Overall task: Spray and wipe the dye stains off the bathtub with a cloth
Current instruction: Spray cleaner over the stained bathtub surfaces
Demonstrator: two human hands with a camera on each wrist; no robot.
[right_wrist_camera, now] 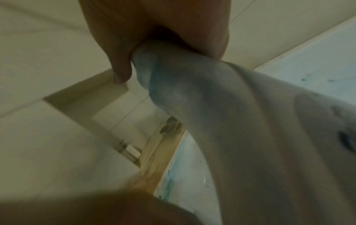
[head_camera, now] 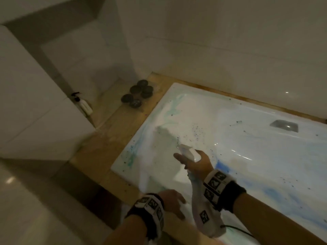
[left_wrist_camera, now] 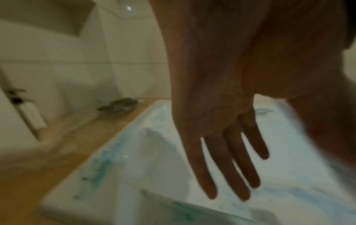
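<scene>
1 bathtub (head_camera: 238,124), white, set in a wooden surround (head_camera: 106,138); its long axis runs from the near left corner away to the right. Green streaks mark the near-left end, blue smears the near rim at right, and dark specks lie scattered across it. 1 cloth (head_camera: 203,209), whitish with blue-green staining, hangs down in a long twisted strip from the right hand (head_camera: 196,161), its long axis close to vertical and its loose end low near the tub's front edge. That hand is raised over the tub rim, fingers curled tight round the top of the cloth; a pale object shows at its fingertips, too blurred to name. 1 left hand (head_camera: 172,200) hovers low above the near rim, holding nothing, its 4 fingers (left_wrist_camera: 227,167) straight and slightly spread, pointing down at the tub. 6 dark round tins (head_camera: 137,93) cluster on the surround beyond the tub's far-left corner. 1 pump bottle (head_camera: 85,106) stands against the tiled wall at left
</scene>
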